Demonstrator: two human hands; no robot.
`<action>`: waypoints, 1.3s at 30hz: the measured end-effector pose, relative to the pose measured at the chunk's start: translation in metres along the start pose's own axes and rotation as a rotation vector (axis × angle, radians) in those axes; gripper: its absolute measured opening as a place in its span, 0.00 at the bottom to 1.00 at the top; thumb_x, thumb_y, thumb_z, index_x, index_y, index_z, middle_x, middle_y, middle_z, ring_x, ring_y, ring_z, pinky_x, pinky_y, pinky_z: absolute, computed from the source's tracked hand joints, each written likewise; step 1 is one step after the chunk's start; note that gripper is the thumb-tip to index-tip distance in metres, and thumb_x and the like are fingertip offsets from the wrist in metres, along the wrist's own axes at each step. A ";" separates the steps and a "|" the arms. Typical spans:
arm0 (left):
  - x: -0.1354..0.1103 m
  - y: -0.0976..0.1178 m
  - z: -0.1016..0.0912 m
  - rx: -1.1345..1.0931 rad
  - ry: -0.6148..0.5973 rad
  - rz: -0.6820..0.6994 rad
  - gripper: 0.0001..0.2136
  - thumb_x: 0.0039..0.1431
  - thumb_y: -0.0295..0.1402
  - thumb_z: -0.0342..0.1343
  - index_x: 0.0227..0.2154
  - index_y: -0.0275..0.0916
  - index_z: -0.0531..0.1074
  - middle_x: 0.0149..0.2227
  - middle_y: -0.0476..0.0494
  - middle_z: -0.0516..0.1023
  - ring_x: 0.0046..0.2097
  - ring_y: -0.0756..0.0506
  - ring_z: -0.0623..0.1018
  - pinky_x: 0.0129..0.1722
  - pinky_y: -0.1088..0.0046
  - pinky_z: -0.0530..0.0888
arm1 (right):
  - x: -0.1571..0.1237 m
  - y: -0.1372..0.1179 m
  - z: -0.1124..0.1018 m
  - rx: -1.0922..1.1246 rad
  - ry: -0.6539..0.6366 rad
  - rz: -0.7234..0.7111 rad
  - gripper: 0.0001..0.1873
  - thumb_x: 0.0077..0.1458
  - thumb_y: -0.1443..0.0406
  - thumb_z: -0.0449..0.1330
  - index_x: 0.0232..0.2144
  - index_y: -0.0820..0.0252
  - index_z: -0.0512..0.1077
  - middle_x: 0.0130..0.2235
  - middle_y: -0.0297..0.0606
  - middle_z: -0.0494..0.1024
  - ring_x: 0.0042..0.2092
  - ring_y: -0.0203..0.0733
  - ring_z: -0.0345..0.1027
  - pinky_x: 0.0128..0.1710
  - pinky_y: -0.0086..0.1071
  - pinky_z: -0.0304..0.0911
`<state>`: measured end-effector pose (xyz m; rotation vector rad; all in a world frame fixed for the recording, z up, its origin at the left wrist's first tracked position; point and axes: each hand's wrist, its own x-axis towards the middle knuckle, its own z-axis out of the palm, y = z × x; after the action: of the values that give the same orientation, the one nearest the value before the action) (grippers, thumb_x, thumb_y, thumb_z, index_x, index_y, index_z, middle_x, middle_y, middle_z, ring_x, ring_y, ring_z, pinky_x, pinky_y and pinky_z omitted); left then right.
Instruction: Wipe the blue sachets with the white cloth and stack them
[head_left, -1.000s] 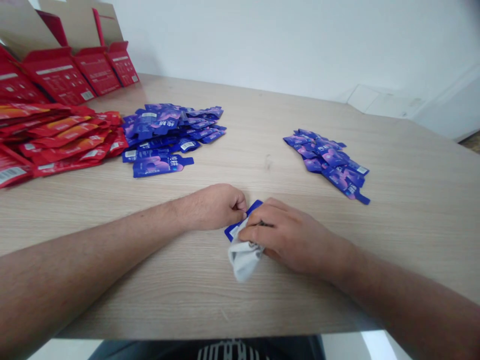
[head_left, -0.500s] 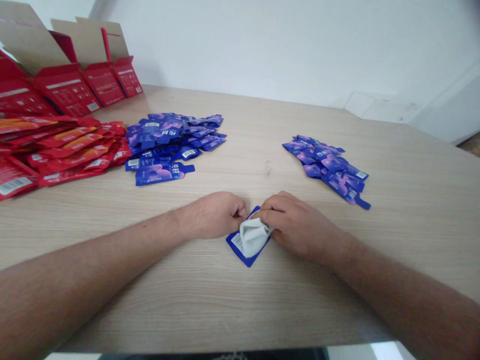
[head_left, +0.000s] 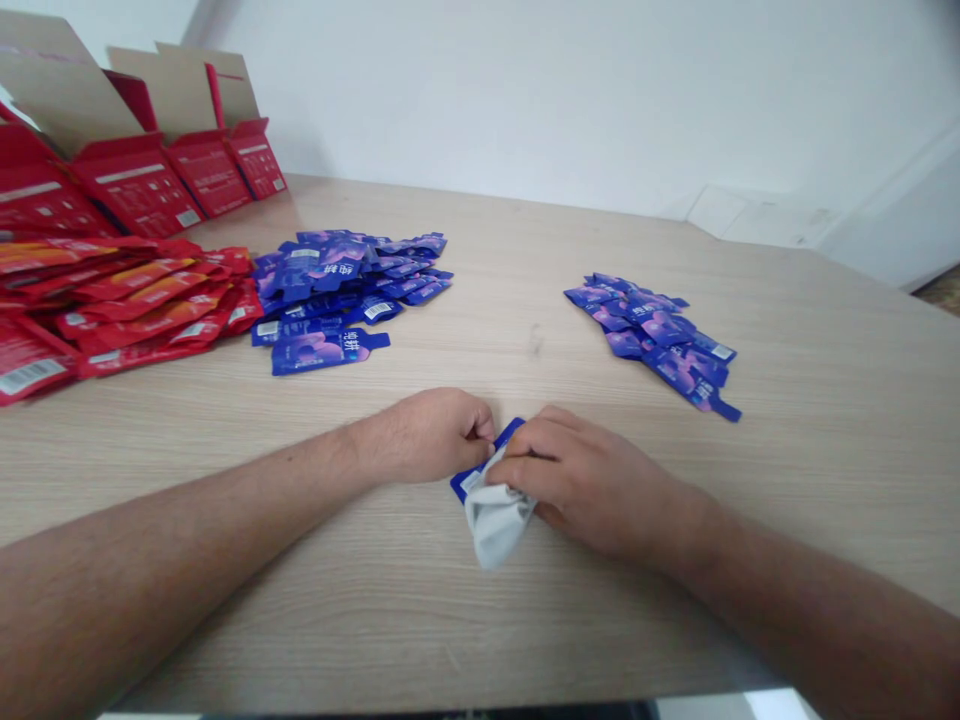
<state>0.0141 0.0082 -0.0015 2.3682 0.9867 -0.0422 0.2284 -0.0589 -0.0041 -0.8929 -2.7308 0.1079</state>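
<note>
A blue sachet (head_left: 507, 436) lies flat on the wooden table (head_left: 480, 620) in front of me, mostly covered. My left hand (head_left: 431, 436) is curled and pinches the sachet's upper left edge, holding it down. My right hand (head_left: 581, 480) is closed on a crumpled white cloth (head_left: 495, 522) and presses it onto the sachet's near part. The cloth hangs out below my fingers toward me.
A heap of blue sachets (head_left: 345, 290) lies at the left, a smaller row of blue sachets (head_left: 652, 335) at the right. Red sachets (head_left: 127, 300) are stacked at the far left, with open red cartons (head_left: 142, 170) behind them. The table's near edge runs just below my forearms.
My right hand has dragged the cloth back toward me over the sachet, after pushing it away half a second ago. The left hand has stayed pinched on the sachet.
</note>
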 end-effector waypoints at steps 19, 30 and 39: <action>-0.001 0.001 0.000 -0.004 0.007 -0.030 0.10 0.55 0.36 0.51 0.30 0.42 0.77 0.25 0.51 0.77 0.27 0.51 0.71 0.24 0.75 0.59 | 0.000 0.001 -0.001 -0.037 0.012 0.091 0.13 0.56 0.72 0.59 0.44 0.58 0.75 0.42 0.41 0.74 0.46 0.45 0.65 0.48 0.40 0.63; -0.001 0.001 -0.001 -0.008 0.005 -0.022 0.10 0.56 0.36 0.50 0.30 0.42 0.77 0.25 0.52 0.77 0.27 0.51 0.71 0.24 0.76 0.59 | 0.000 -0.002 -0.001 -0.034 -0.010 0.058 0.12 0.57 0.71 0.59 0.44 0.57 0.74 0.42 0.41 0.74 0.46 0.45 0.65 0.49 0.39 0.63; 0.000 -0.001 0.001 -0.015 0.009 -0.029 0.11 0.57 0.38 0.50 0.30 0.42 0.76 0.25 0.51 0.77 0.27 0.50 0.71 0.24 0.75 0.59 | 0.000 -0.001 -0.002 -0.043 -0.006 0.128 0.12 0.56 0.71 0.59 0.43 0.58 0.74 0.42 0.41 0.74 0.45 0.45 0.65 0.47 0.39 0.63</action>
<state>0.0141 0.0084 -0.0025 2.3424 1.0222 -0.0343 0.2284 -0.0596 -0.0020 -1.0810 -2.6892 0.0764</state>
